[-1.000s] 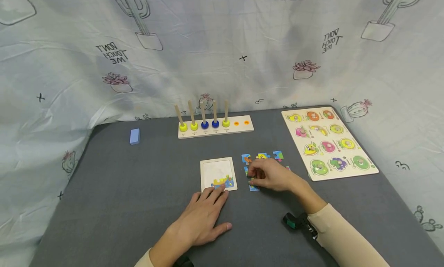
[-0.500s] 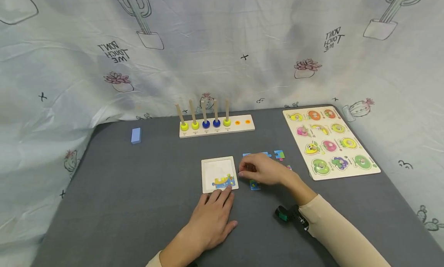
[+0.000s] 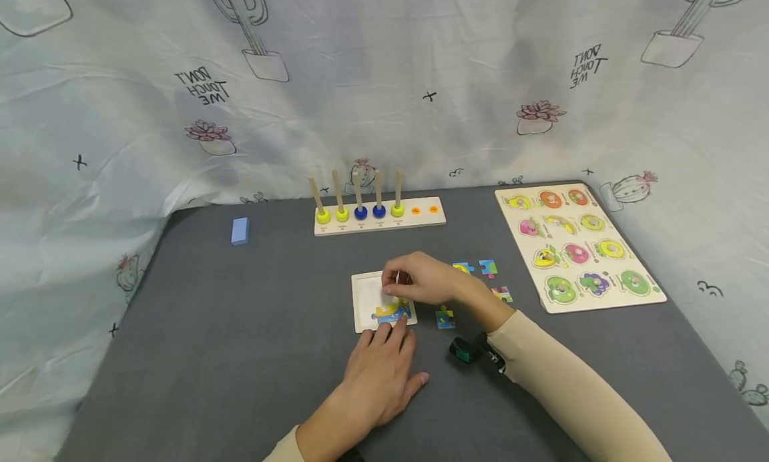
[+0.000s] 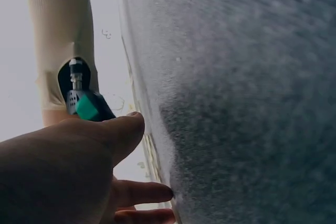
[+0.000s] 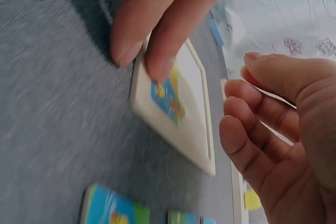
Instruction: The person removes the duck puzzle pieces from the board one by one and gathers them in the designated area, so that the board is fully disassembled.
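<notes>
A small wooden puzzle tray (image 3: 362, 288) stands in front of me, with a few joined blue and yellow puzzle pieces (image 3: 384, 317) along its near side. My left hand (image 3: 381, 375) lies with fingers spread, its fingertips touching the tray's near edge and the joined pieces. Over the tray's right half hovers my right hand (image 3: 417, 278), fingers curled and thumb close to the index finger (image 5: 244, 90). No piece shows between those fingertips; one could be hidden behind them. Right of the tray lie loose puzzle pieces (image 3: 445, 318), partly covered by my right hand and wrist.
A counting board with pegs and coloured rings (image 3: 384, 221) stands behind the tray. To the right lies a fruit puzzle board (image 3: 579, 248). A blue block (image 3: 239, 231) sits at the far left. A printed cloth (image 3: 360, 81) hangs behind the grey table (image 3: 240, 355).
My right hand has moved left from the loose pieces to above the tray. The left hand stays at the tray's near edge. The head view has shifted slightly.
</notes>
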{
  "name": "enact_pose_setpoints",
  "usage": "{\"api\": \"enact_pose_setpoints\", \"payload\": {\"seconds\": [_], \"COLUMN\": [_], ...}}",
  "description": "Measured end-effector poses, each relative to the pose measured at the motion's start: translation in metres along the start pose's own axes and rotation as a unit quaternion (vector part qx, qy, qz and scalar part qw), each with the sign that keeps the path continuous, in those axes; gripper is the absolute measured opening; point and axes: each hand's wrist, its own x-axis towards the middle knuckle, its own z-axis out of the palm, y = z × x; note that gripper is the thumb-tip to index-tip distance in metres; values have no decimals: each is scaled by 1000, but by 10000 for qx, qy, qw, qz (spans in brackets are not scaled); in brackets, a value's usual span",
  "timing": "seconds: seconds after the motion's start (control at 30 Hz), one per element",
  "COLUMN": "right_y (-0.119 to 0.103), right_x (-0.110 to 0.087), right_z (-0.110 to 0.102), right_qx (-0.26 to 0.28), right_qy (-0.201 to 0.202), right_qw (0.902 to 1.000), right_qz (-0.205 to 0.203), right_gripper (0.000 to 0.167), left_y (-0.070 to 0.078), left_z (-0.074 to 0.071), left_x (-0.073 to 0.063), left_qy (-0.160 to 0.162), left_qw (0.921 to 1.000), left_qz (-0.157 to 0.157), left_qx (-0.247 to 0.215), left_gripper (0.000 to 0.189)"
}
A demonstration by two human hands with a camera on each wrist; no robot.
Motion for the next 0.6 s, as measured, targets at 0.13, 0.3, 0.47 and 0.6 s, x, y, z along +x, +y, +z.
{"api": "enact_pose_setpoints", "payload": {"seconds": [0.13, 0.3, 0.47, 0.6], "right_y": [-2, -2, -1, 3], "right_x": [12, 17, 21, 23], "right_z": [4, 9, 12, 13], "right_qx": [150, 211, 199, 367], "right_qy": [-176, -349, -432, -647], "right_qw": [9997, 9991, 9988, 9972], "right_qz": [-123, -122, -121, -89], "right_gripper": [10, 11, 11, 10], "left_y": [-2, -2, -3, -4], "left_z": [-3, -4, -4, -4], "left_x": [0, -1, -3, -4], "left_qy": [-192, -344, -366, -412], "left_qw": [9997, 9992, 9991, 9989], "left_qz": [-38, -10, -15, -4], "left_qx": [-113, -204, -210, -222], "left_gripper": [68, 68, 67, 66]}}
